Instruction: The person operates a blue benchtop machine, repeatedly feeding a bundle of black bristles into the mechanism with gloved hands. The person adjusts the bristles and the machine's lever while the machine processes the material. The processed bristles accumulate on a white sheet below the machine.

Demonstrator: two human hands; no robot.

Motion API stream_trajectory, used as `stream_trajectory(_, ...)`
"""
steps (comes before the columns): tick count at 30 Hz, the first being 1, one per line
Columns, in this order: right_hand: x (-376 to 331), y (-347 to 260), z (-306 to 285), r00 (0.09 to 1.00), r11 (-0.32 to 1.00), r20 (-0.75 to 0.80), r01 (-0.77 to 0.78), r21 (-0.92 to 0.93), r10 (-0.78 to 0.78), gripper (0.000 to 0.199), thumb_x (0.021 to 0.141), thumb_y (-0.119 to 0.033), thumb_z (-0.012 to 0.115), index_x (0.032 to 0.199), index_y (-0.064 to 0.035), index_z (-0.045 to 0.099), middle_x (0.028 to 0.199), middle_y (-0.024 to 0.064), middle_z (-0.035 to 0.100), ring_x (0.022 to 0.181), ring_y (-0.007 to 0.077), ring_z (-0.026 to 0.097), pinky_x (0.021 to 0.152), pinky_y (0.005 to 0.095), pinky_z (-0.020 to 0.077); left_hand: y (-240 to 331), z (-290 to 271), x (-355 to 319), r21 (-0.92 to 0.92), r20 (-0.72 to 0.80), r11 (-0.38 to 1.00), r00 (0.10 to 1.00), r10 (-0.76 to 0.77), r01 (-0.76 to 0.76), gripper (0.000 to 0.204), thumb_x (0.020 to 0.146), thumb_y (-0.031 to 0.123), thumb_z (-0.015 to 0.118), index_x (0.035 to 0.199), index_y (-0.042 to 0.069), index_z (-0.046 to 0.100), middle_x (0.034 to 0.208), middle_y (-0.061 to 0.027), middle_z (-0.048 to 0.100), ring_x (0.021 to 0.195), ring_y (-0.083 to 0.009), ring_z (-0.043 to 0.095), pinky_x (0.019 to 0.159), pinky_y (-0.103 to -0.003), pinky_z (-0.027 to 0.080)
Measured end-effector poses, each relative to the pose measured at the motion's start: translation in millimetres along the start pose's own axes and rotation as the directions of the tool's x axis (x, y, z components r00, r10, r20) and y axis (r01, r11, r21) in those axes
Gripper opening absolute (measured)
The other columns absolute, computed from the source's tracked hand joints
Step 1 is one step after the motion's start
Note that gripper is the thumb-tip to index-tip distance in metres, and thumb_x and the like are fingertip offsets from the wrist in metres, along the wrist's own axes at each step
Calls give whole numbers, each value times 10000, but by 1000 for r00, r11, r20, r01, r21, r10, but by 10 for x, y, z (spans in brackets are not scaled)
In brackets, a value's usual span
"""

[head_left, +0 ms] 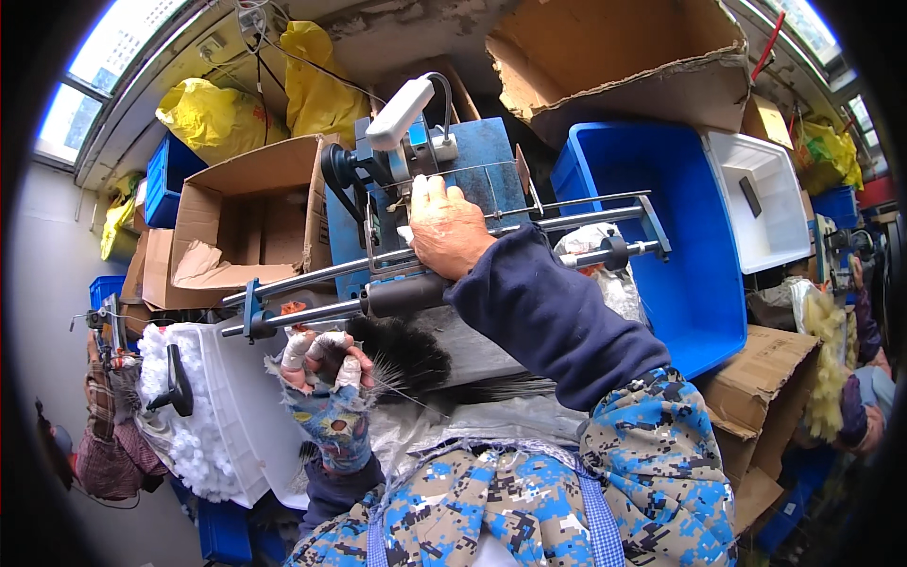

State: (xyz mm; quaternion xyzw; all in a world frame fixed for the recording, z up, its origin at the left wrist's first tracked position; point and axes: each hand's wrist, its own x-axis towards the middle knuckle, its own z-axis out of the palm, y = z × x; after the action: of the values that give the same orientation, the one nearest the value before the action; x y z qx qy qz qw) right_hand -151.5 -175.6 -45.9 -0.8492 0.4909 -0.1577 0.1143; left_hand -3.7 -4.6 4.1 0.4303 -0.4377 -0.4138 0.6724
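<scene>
A blue bench machine (416,151) with a white box on top stands ahead of me. My right hand (444,231) reaches up to its working head, fingers close together and bent over the metal parts; whatever lies under the fingertips is hidden. Lower left, my left hand (329,364), its fingers wrapped in white tape, is curled around some dark bristles. Beside it a pile of loose black bristles (402,354) rests on a grey covering. Between the hands runs a pair of steel rails (340,310) carrying a dark grey roller (406,295).
At the right is a deep blue bin (675,283), with a white tray (761,203) beyond it. An open cardboard box (250,222) stands left of the machine. Below it, a white crate (236,406) sits by white tufts (179,435). Other people work at both sides.
</scene>
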Motion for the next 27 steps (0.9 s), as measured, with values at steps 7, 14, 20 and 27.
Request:
stream_trajectory(7, -193, 457, -387, 994, 994, 112, 7, -113, 6, 472, 727, -250, 679, 1049, 57, 521, 992, 161, 466, 932, 284, 493, 728, 376, 463, -90, -404, 5, -13, 30, 1000, 999, 16, -16, 523, 767, -164, 513, 1213, 98, 433, 951, -187, 580, 686, -223, 609, 479, -269, 536)
stream_trajectory(14, -3, 835, -581, 988, 928, -152, -26, -372, -34, 165, 755, -98, 573, 904, -41, 616, 993, 122, 574, 968, 253, 489, 793, 429, 343, -114, -24, 54, -37, -6, 999, 1000, 21, -21, 524, 759, -157, 527, 1209, 93, 430, 919, -189, 588, 661, -210, 602, 461, -256, 509)
stream_trajectory(20, -402, 746, -929, 984, 950, 108, 166, -262, -142, 105, 709, 0, 534, 743, -74, 600, 715, 64, 604, 752, 239, 547, 700, 359, 396, 125, -633, 12, 53, -49, 995, 995, 92, -89, 342, 840, -33, 483, 1174, 36, 470, 887, -184, 597, 642, -197, 596, 448, -255, 498)
stream_trajectory(27, -1148, -115, -876, 888, 729, 277, 88, 679, -366, 479, 642, 11, 620, 1090, 29, 453, 1013, 168, 530, 1001, 314, 520, 873, 373, 419, -59, 93, 73, -14, 46, 997, 996, 82, -81, 322, 768, -109, 590, 1011, 52, 453, 800, -183, 597, 651, -205, 609, 491, -253, 514)
